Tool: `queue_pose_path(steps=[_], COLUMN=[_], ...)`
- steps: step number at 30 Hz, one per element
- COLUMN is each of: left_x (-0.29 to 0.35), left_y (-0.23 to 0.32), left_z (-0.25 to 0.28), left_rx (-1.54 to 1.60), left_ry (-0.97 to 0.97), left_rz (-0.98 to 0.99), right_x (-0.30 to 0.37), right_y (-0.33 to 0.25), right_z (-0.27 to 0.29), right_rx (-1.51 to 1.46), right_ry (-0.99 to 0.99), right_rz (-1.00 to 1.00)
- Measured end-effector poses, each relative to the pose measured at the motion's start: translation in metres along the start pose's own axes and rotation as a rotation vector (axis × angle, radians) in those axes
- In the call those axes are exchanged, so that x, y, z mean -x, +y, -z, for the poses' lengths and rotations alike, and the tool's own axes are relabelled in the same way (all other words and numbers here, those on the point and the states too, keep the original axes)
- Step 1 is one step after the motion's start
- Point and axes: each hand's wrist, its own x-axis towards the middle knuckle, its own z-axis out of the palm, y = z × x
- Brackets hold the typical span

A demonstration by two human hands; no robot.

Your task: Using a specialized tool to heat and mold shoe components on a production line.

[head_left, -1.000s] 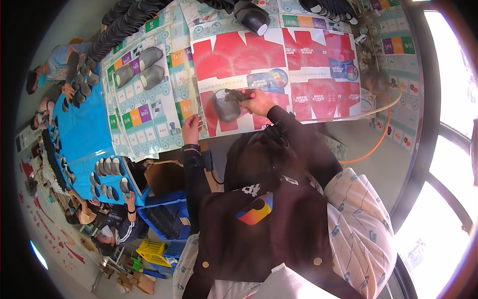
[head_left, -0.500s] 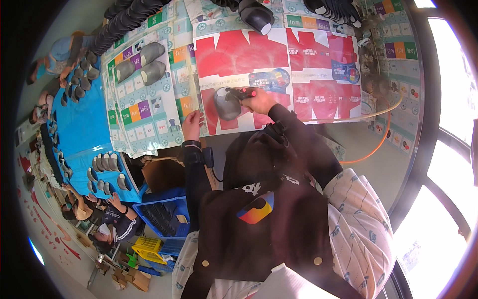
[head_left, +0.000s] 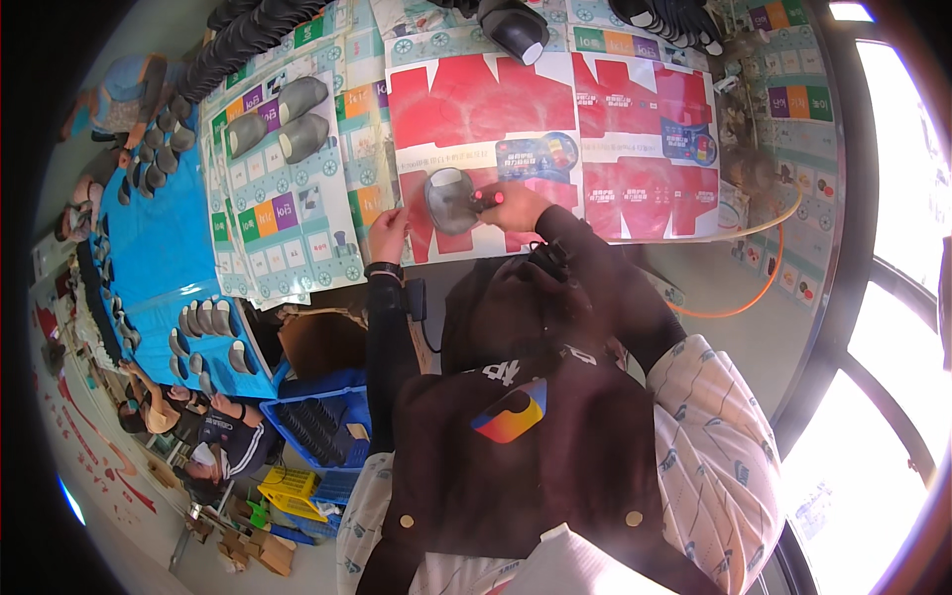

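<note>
A grey, rounded shell (head_left: 450, 201), shaped like a shoe's toe cap, lies on a red-and-white printed sheet (head_left: 476, 109) in front of me. My right hand (head_left: 514, 206) is closed around a small dark tool with red ends (head_left: 486, 200), held against or just beside the shell's right side. Most of the tool is hidden by the fingers. At the sheet's left edge is my left hand (head_left: 388, 236), its fingers loosely bent and slightly apart. Nothing shows in it, and it stays clear of the shell.
Three similar grey shells (head_left: 303, 137) rest on printed sheets to the left. A dark shell (head_left: 513, 32) and stacked dark pieces (head_left: 258, 45) lie farther back. An orange hose (head_left: 764, 292) curves at right. People work by a blue table (head_left: 164, 248); a blue crate (head_left: 322, 426) stands lower left.
My right hand has shifted slightly, and the tool has moved from over the shell's upper part to its right side, baring the shell's top. My left hand remains near the sheet's edge.
</note>
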Motion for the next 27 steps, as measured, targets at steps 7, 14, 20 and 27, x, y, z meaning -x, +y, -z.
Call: queue_pose_path(steps=[7,14,20,27], left_x=[0.001,0.032,0.026,-0.042], left_y=[0.025,0.073,0.054,0.003], left_z=[-0.025,-0.033,0.062,0.147], left_rx=[-0.572,-0.416,0.465,1.023], left_ry=[-0.048,-0.095,-0.132,0.314], left_rz=[-0.264,-0.321,-0.035,-0.146], right_x=[0.027,0.063,0.077,0.072], right_y=[0.003,0.015,-0.003,-0.008], right_z=[0.018,0.054,0.073,0.077], right_rx=[0.254,-0.175,-0.308,-0.296], right_ry=[0.009,0.232,0.242,0.217], right_rz=[0.121,-0.049,-0.052,-0.092])
